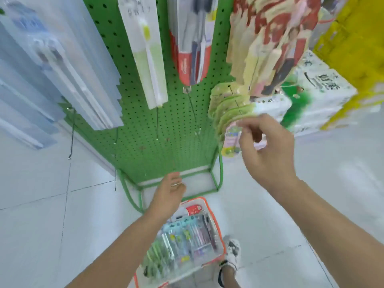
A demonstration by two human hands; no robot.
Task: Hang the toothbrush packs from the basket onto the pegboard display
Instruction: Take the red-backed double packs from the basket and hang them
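Forearms: both of mine reached forward from the bottom edge toward the green pegboard [145,113].
Basket: orange-rimmed basket [216,223] sat on the white floor just in front of the pegboard's foot frame, below my arms.
Basket contents: toothbrush packs [187,235] lay piled in it, blue, green and pink, too blurred to count.
Left hand: my left hand [170,188] hung over the pegboard's foot frame, above the basket; its fingers pointed away from me and held nothing I could see, though I could not tell how far they curled.
Right hand: my right hand [264,146] was at the pegboard's lower right edge, thumb and fingers pinching a pink and green pack [231,140].
Pinched pack: it sat at the front of a row of green packs [226,102] strung on a peg there.
Upper pegs: a white and green toothbrush pack [149,59] and a red one [193,48] hung higher on the pegboard.
Shoe: my white shoe [233,252] stood beside the basket, on the side away from the pegboard.
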